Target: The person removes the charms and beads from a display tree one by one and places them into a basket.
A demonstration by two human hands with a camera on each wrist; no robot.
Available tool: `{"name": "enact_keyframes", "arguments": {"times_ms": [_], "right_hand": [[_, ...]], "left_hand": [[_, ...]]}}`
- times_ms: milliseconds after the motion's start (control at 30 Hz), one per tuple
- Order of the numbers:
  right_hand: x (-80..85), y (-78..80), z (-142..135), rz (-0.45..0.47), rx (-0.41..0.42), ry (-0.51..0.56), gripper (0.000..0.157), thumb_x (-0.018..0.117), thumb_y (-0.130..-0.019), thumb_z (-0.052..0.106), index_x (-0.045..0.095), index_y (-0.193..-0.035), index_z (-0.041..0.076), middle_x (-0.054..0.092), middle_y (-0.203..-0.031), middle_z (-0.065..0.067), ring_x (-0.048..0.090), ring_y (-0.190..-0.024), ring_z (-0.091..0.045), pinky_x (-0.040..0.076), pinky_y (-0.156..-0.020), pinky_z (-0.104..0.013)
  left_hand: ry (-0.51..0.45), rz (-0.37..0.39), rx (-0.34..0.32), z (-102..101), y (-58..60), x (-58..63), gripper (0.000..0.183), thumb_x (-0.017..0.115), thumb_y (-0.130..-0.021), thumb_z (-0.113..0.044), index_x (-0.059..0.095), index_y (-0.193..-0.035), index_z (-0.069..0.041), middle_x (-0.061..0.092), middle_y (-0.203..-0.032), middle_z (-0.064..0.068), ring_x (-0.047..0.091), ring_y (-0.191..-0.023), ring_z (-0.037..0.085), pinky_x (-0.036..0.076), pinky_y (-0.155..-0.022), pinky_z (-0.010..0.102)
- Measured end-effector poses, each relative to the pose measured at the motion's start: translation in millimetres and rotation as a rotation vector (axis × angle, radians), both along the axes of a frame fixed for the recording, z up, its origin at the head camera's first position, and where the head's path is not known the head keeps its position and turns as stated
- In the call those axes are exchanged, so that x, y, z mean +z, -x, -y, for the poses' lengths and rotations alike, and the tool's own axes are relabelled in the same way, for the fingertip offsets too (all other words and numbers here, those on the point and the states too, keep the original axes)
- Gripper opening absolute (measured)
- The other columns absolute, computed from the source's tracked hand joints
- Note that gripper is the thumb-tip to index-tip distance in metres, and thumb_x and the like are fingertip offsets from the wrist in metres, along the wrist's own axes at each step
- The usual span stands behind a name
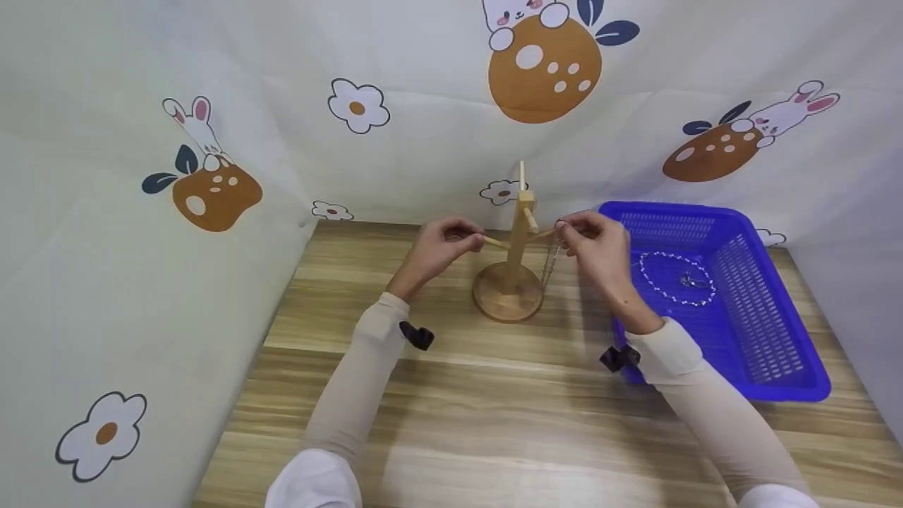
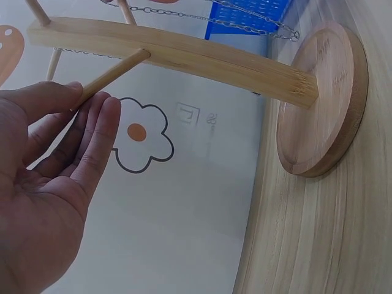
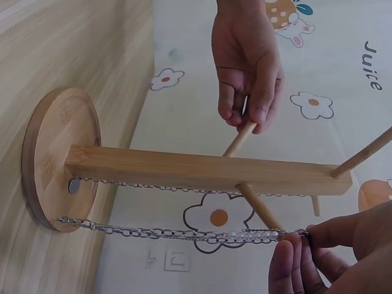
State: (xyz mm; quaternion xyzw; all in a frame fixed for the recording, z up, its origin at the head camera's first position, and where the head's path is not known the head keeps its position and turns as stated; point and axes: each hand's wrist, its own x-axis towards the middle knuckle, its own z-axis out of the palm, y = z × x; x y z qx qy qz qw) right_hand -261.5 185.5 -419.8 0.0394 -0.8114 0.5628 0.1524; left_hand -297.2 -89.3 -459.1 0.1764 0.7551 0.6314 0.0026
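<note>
A wooden jewelry stand (image 1: 518, 243) with a round base and several pegs stands upright on the table. My left hand (image 1: 439, 248) pinches the end of its left peg (image 2: 116, 72) between thumb and fingertips. At the tip of the right peg (image 3: 258, 205), my right hand (image 1: 600, 250) pinches a silver chain necklace (image 3: 153, 233) that has a short run of clear or white beads. The necklace hangs from those fingers toward the base (image 1: 508, 300); whether it loops over the peg I cannot tell. Behind the post runs another thin chain (image 3: 147, 185).
A blue plastic basket (image 1: 779, 296) stands to the right, beside my right forearm. Inside it lies a beaded necklace (image 1: 677, 300) in a loose ring. A patterned cloth wall (image 1: 423, 162) rises behind the wood-grain table (image 1: 480, 395).
</note>
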Motion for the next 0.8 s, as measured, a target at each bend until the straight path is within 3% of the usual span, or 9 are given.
{"name": "enact_keyframes", "arguments": {"times_ms": [100, 333, 600, 800], "right_hand": [[0.9, 0.6, -1.3, -0.001, -0.006, 0.017, 0.013, 0.075, -0.097, 0.007, 0.079, -0.101, -0.005, 0.074, -0.077, 0.001, 0.067, -0.064, -0.004, 0.065, -0.059, -0.024], [3.9, 0.0, -3.5, -0.019, -0.010, 0.044, 0.014, 0.077, -0.096, 0.008, 0.079, -0.099, -0.006, 0.071, -0.073, 0.006, 0.067, -0.063, -0.004, 0.061, -0.057, -0.016], [8.7, 1.7, -8.2, -0.032, -0.044, -0.009, 0.016, 0.077, -0.095, 0.010, 0.080, -0.100, -0.005, 0.069, -0.073, 0.018, 0.064, -0.067, 0.002, 0.056, -0.061, -0.012], [12.7, 2.6, -12.6, -0.045, -0.067, -0.034, 0.016, 0.078, -0.096, 0.012, 0.080, -0.098, -0.003, 0.067, -0.072, 0.019, 0.062, -0.067, 0.003, 0.053, -0.060, -0.011]], "left_hand": [[-0.011, -0.006, -0.001, -0.2, -0.2, -0.2, 0.013, 0.077, -0.098, -0.005, 0.076, -0.108, 0.004, 0.079, -0.103, 0.017, 0.075, -0.086, 0.011, 0.067, -0.094, 0.049], [-0.010, -0.017, 0.006, 1.0, -0.4, -1.5, 0.013, 0.077, -0.098, -0.006, 0.078, -0.108, 0.003, 0.079, -0.101, 0.016, 0.075, -0.085, 0.011, 0.068, -0.089, 0.039], [-0.024, -0.028, 0.015, 1.0, -0.6, -2.3, 0.018, 0.078, -0.098, -0.008, 0.077, -0.109, 0.006, 0.080, -0.100, 0.015, 0.076, -0.084, 0.013, 0.065, -0.094, 0.058], [-0.028, -0.029, 0.034, 0.5, -0.2, -3.5, 0.013, 0.078, -0.097, -0.007, 0.079, -0.106, 0.003, 0.080, -0.100, 0.015, 0.076, -0.084, 0.012, 0.068, -0.090, 0.047]]}}
